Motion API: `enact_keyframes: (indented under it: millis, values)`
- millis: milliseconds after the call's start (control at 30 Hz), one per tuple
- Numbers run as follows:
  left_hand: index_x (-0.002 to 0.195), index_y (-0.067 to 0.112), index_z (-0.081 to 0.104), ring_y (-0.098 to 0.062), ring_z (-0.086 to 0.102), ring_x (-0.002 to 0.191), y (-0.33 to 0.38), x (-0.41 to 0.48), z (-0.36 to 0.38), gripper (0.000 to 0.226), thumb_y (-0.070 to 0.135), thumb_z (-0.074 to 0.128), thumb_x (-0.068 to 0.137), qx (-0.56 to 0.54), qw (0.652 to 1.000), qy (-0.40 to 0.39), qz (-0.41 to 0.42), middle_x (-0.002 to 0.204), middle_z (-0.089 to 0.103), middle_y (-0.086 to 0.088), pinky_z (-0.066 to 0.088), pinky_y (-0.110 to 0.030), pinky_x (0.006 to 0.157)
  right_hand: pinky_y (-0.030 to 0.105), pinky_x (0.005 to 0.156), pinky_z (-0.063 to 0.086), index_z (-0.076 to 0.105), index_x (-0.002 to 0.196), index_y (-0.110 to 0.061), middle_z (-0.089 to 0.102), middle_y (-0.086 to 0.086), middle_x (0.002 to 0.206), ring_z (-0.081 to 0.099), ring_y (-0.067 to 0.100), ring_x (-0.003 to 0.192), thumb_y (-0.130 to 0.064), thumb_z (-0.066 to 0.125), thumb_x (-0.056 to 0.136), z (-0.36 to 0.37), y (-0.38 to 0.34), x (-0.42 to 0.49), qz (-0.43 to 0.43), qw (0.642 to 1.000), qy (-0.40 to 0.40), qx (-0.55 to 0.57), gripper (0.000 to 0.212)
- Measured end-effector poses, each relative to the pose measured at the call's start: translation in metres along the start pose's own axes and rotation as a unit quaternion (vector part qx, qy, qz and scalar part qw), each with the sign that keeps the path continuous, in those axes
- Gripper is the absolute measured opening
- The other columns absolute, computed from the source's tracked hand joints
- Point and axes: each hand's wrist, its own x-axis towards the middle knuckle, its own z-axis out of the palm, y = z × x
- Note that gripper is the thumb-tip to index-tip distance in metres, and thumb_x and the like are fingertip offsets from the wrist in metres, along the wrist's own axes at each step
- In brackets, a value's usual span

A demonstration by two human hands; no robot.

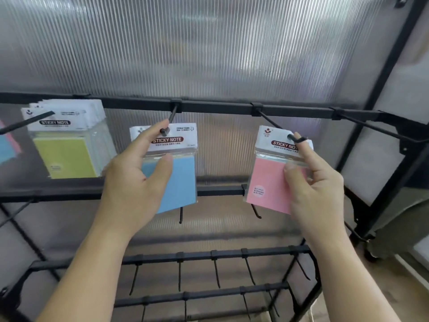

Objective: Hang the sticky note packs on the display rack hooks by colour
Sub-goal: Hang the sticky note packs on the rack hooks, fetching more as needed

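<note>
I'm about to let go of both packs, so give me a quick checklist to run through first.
1. Left hand grips blue pack: ok.
2. Middle hook tip shows in front of the blue header: ok.
3. Right hand holds pink pack: ok.
4. Right hook tip shows in front of the pink header: ok.
5. Both packs slid back to the top bar: not ok, they sit near the tips.
6. Yellow packs on a separate hook: ok.
</note>
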Motion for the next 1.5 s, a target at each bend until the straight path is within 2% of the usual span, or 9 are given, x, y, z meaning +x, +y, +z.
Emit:
enact_keyframes:
  millis: [333,467,667,767,933,1000,1133,1367,1500]
  values:
    - [0.145,0.042,0.038,-0.002,0.060,0.096,-0.041,0.041,0.022,0.060,0.013,0.054,0.096,0.016,0.998,-0.034,-0.055,0.123,0.059,0.010,0.042,-0.002,0.069,-0.008,0.073,0.030,0.046,0.142,-0.021,0.049,-0.006,0.117,0.050,0.001,0.103,-0.008,0.048,0.099,0.029,0.031,0.050,-0.029,0.990,-0.030,-0.133,0.045]
    - [0.148,0.048,0.025,-0.008,0.043,0.065,-0.058,0.064,0.032,0.065,0.015,0.049,0.098,0.098,0.993,-0.042,-0.052,0.114,0.053,0.000,0.037,-0.009,0.055,-0.010,0.073,0.029,0.042,0.145,-0.028,0.052,0.003,0.128,0.047,-0.010,0.099,-0.009,0.048,0.100,0.042,0.046,0.070,-0.041,0.986,-0.033,-0.155,0.049]
    - [0.145,0.058,0.006,-0.015,0.050,0.087,-0.076,0.082,0.044,0.073,0.015,0.044,0.100,0.155,0.986,-0.050,-0.029,0.110,0.041,0.000,0.045,-0.022,0.071,-0.011,0.085,0.019,0.044,0.144,-0.018,0.044,0.003,0.122,0.035,-0.014,0.097,-0.003,0.051,0.097,0.056,0.065,0.089,-0.099,0.975,0.003,-0.200,0.050]
    - [0.147,0.054,0.000,-0.021,0.050,0.095,-0.078,0.087,0.043,0.081,0.011,0.047,0.097,0.199,0.979,-0.051,-0.013,0.114,0.038,-0.003,0.050,-0.041,0.081,-0.008,0.093,0.020,0.045,0.143,-0.015,0.038,0.002,0.125,0.036,-0.011,0.103,0.000,0.052,0.096,0.060,0.075,0.094,-0.128,0.970,0.026,-0.204,0.050]
    - [0.148,0.053,0.003,-0.020,0.048,0.104,-0.079,0.081,0.042,0.076,0.018,0.048,0.097,0.218,0.974,-0.044,-0.034,0.124,0.032,0.003,0.042,-0.031,0.083,-0.003,0.095,0.025,0.044,0.145,-0.018,0.030,0.009,0.142,0.027,-0.020,0.108,0.000,0.054,0.095,0.060,0.077,0.092,-0.115,0.969,0.022,-0.219,0.054]
    - [0.151,0.047,0.009,-0.024,0.047,0.116,-0.077,0.071,0.038,0.072,0.024,0.051,0.097,0.236,0.970,-0.032,-0.054,0.140,0.028,0.001,0.043,-0.035,0.094,0.013,0.095,0.034,0.040,0.146,-0.029,0.017,0.013,0.154,0.025,-0.023,0.108,-0.001,0.055,0.094,0.057,0.072,0.084,-0.094,0.968,0.011,-0.234,0.060]
    - [0.150,0.046,0.016,-0.018,0.023,0.141,-0.065,0.026,0.028,0.066,0.030,0.052,0.096,0.267,0.959,-0.026,-0.091,0.155,0.018,0.000,0.032,-0.040,0.113,0.039,0.106,0.034,0.034,0.148,-0.036,0.011,0.015,0.157,0.025,0.030,0.142,-0.005,0.058,0.090,0.053,0.069,0.055,-0.065,0.970,-0.017,-0.232,0.070]
    - [0.150,0.045,0.021,-0.009,0.013,0.145,-0.044,-0.067,0.018,0.060,0.036,0.048,0.097,0.301,0.936,-0.029,-0.181,0.158,0.014,0.009,0.029,-0.035,0.115,0.054,0.110,0.033,0.053,0.138,-0.017,0.039,0.018,0.147,0.032,0.036,0.139,-0.021,0.057,0.091,0.062,0.063,-0.017,-0.078,0.963,-0.178,-0.185,0.048]
    - [0.150,0.045,0.021,-0.005,0.009,0.144,-0.039,-0.119,0.003,0.059,0.037,0.047,0.097,0.328,0.910,-0.021,-0.253,0.159,0.012,0.010,0.021,-0.028,0.111,0.036,0.114,0.017,0.053,0.138,-0.020,0.039,0.011,0.150,0.020,0.029,0.147,-0.025,0.057,0.096,0.074,0.051,-0.053,-0.072,0.936,-0.304,-0.160,0.042]
